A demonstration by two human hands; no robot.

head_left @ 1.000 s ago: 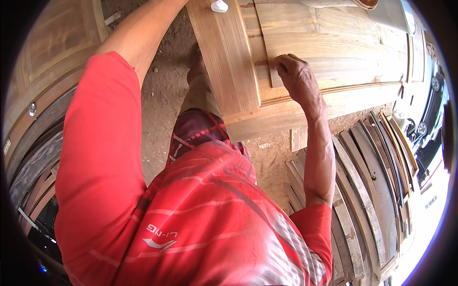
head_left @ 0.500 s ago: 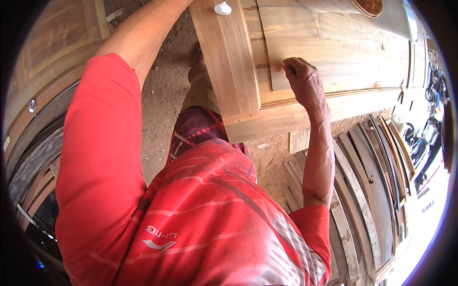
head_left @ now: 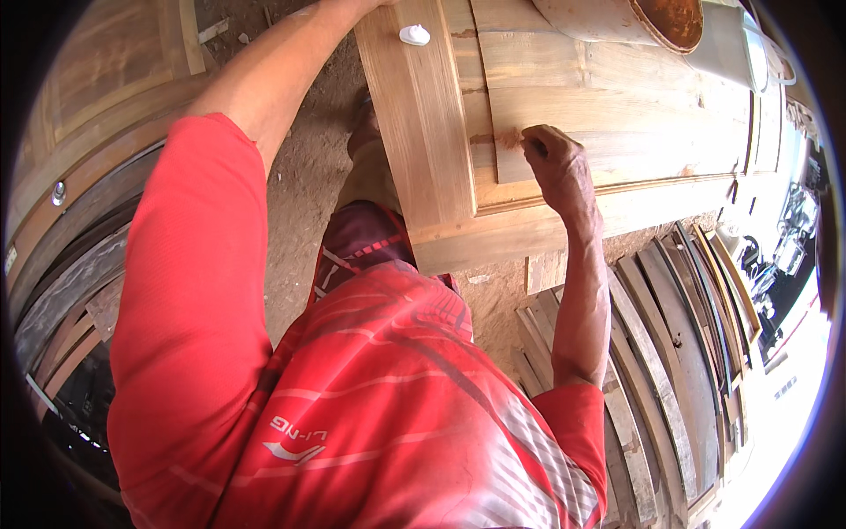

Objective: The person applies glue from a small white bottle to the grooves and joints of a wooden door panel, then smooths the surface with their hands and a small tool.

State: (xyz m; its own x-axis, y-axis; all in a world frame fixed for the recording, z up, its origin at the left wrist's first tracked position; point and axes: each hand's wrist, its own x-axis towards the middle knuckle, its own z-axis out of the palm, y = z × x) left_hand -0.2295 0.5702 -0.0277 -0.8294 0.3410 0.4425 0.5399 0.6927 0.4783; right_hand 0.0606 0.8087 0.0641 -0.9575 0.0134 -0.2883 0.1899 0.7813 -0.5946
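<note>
A wooden panelled door (head_left: 423,132) lies flat in front of me, with a lighter raised panel (head_left: 608,106) inside its frame. Over the near left corner of that panel is my right hand (head_left: 557,167), its fingers curled closed; anything inside them is hidden. A brownish smear (head_left: 508,139) marks the wood beside its fingertips. My left forearm (head_left: 291,70) stretches up to the top edge of the picture, where only a sliver of the hand shows near the door's left edge and the fingers are cut off. Close by sits a small white lump (head_left: 414,35) on the door's frame.
A bucket with a rusty-brown inside (head_left: 671,19) and a pale plastic container (head_left: 731,55) are at the far right of the door. Stacked boards (head_left: 656,370) lie at the right. More wooden panels (head_left: 97,79) stand at the left, beyond the dirt floor (head_left: 295,203).
The view has shifted slightly, so more of the bucket and container shows. My right hand stays closed in nearly the same place over the panel. The white lump has stayed on the frame.
</note>
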